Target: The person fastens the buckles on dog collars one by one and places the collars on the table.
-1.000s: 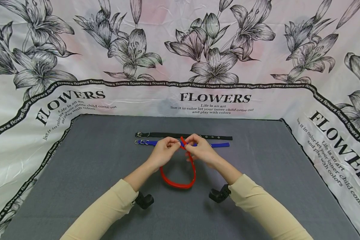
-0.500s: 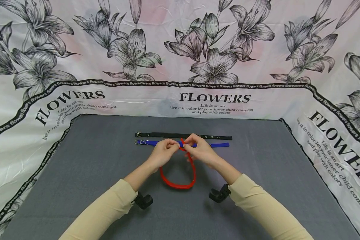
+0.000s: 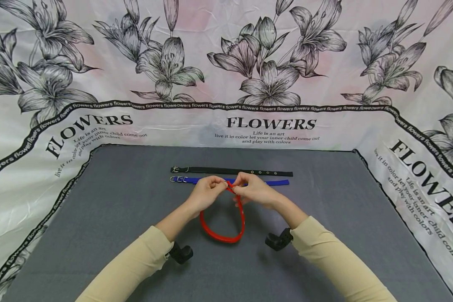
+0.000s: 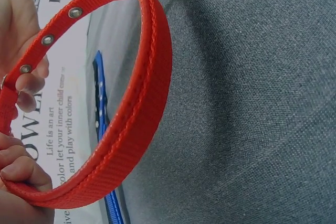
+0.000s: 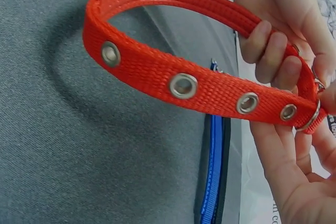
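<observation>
A red pet collar (image 3: 222, 239) is bent into a loop and held up off the grey cloth. My left hand (image 3: 204, 193) grips its buckle end, several fingers curled round the padded strap (image 5: 210, 3). Opposite, my right hand (image 3: 257, 191) pinches the strap close to its tip. Metal-rimmed eyelets (image 5: 183, 86) run along the free end, which passes at a metal ring (image 5: 312, 116) beside the buckle. Fingers partly hide the buckle and the strap tip.
Behind the hands, a blue collar (image 3: 277, 183) and a black collar (image 3: 211, 170) lie stretched out side by side, buckles to the left. Grey cloth (image 3: 117, 201) covers the surface, bordered by a white flower-printed sheet (image 3: 196, 126).
My right hand has shifted slightly down and towards me. The red tip that stood up between the hands now sits lower, and the loop hangs a little nearer me. My left hand stays put.
</observation>
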Available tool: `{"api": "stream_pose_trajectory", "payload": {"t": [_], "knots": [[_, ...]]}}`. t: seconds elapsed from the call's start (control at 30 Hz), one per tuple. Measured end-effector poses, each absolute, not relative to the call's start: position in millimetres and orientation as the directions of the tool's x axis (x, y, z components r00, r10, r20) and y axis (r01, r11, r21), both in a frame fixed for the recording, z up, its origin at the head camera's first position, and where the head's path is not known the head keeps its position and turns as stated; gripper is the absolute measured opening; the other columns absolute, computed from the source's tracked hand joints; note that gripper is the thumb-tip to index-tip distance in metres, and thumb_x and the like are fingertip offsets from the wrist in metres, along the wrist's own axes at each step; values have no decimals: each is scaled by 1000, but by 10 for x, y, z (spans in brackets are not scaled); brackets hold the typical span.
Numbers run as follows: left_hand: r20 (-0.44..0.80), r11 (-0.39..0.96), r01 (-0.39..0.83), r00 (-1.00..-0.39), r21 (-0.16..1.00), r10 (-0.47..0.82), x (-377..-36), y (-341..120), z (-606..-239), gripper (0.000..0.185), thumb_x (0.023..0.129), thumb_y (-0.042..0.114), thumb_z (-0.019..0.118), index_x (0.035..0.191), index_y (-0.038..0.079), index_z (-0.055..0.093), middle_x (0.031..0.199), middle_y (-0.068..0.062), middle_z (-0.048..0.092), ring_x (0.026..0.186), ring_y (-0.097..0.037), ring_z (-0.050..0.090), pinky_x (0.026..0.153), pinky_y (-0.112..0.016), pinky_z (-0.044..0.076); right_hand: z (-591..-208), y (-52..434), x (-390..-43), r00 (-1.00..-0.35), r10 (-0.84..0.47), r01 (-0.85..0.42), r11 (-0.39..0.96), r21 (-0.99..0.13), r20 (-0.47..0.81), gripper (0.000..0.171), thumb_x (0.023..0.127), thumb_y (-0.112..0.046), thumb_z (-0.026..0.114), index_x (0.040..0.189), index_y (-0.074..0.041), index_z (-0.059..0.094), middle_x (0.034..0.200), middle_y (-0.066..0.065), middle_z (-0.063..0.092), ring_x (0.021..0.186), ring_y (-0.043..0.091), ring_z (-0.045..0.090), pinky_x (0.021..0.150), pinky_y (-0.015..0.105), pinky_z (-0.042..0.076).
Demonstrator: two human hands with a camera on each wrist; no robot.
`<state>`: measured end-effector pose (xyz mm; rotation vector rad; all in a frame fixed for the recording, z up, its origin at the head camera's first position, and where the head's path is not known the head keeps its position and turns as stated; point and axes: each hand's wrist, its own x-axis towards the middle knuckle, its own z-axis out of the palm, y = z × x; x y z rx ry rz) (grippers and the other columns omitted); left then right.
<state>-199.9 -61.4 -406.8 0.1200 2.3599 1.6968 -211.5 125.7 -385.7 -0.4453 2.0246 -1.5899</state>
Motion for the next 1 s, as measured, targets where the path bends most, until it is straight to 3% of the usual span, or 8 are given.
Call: {"api": "stream_pose_trajectory", "payload": {"t": [0.3,0.4,0.53,0.7,0.77,1.0], "knots": [[-138,310,-70,-969,948,206,-1993,-604,-4068,25,89,31,59,104,13,66,96,-2,69,88,-16,56,75,-31,44,-3805,1287,-2104,-786,-573,77,279,-957,-230,12,89,-8,53,96,2,50,91,16,55,85,42,60,69,44,55],[-135,304,-64,-967,950,216,-1991,-609,-4057,24,88,31,62,103,13,67,96,-4,69,89,-16,56,76,-31,44,-3814,1282,-2101,-794,-565,71,282,-957,-225,15,91,-10,54,98,2,51,93,16,55,85,40,61,69,45,55],[-150,287,-81,-963,955,225,-1991,-620,-4046,19,85,31,65,98,16,69,93,-10,67,78,-15,52,66,-28,41,-3845,1282,-2104,-800,-554,74,287,-955,-229,19,93,-14,53,103,2,52,102,20,54,87,39,61,74,49,53],[-171,239,-117,-961,964,216,-1976,-633,-4010,18,85,29,66,96,16,68,78,-1,60,66,-16,45,57,-26,38,-3885,1296,-2103,-805,-544,84,292,-953,-238,22,94,-14,52,110,2,52,103,20,54,77,30,65,79,55,48],[-180,221,-132,-961,966,211,-1980,-636,-4013,18,85,29,66,98,16,67,79,2,60,66,-16,46,56,-27,39,-3893,1302,-2096,-805,-544,75,300,-951,-235,25,94,-16,53,112,1,52,101,20,54,75,26,65,80,55,48],[-170,167,-138,-965,976,198,-1997,-643,-4053,20,84,28,67,99,14,68,85,0,60,60,-15,44,53,-27,36,-3904,1318,-2090,-808,-546,34,335,-942,-223,27,93,-19,54,113,-2,52,102,26,55,84,37,62,75,45,52]]}}
